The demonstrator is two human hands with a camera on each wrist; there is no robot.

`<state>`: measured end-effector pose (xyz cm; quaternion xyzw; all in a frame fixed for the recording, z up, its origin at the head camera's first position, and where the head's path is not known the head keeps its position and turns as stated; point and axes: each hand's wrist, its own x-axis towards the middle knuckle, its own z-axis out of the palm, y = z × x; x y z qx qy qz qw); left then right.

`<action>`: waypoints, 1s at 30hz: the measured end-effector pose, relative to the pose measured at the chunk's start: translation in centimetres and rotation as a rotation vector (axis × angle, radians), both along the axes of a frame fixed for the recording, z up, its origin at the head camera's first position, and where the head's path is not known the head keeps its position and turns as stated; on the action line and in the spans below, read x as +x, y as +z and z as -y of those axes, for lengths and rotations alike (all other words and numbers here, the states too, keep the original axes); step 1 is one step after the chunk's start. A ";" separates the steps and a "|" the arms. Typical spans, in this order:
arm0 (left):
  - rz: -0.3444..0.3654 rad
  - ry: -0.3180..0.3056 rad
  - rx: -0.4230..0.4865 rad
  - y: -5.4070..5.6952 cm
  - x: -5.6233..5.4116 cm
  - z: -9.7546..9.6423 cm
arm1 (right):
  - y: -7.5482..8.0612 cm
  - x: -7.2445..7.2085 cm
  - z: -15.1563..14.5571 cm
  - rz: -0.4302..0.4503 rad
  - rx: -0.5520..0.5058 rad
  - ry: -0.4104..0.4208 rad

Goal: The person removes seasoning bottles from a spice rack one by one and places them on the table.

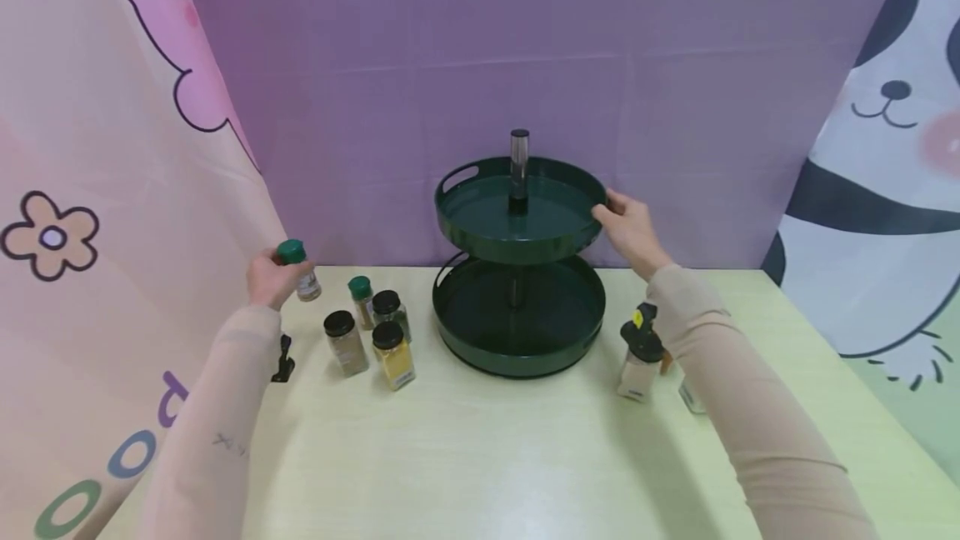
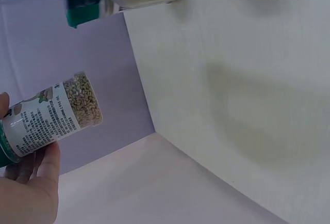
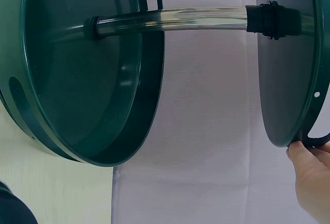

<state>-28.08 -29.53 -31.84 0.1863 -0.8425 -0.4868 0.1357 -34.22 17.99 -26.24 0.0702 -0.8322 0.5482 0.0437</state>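
In the head view my left hand (image 1: 273,277) grips a small spice jar (image 1: 307,280) with a green cap, lifted at the left. The left wrist view shows pale brown grains through the clear end of this spice jar (image 2: 56,113), with the fingers of my left hand (image 2: 31,193) around its capped part. My right hand (image 1: 632,227) pinches the right rim of the upper tray (image 1: 521,227) of a two-tier dark green stand. In the right wrist view, the thumb of my right hand (image 3: 312,175) lies at the rim beside a handle cutout. Below is the lower tray (image 1: 517,361).
Left of the stand are a green-capped jar (image 1: 362,302), a black-capped jar (image 1: 347,344), a yellow spice jar (image 1: 394,357) and another black-capped jar (image 1: 392,313). A black-lidded container (image 1: 637,365) stands near my right forearm, which partly hides a white item (image 1: 692,398).
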 end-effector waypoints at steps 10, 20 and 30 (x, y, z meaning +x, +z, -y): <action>0.018 -0.004 0.013 -1.9 0.3 0.7 | -0.2 0.0 0.0 0.006 0.003 -0.009; 0.054 -0.008 0.029 -3.1 0.3 0.8 | -0.1 -0.1 -0.1 0.005 0.012 -0.025; 0.075 -0.009 0.033 -4.7 0.5 1.2 | -0.1 -0.1 -0.1 -0.009 0.002 -0.009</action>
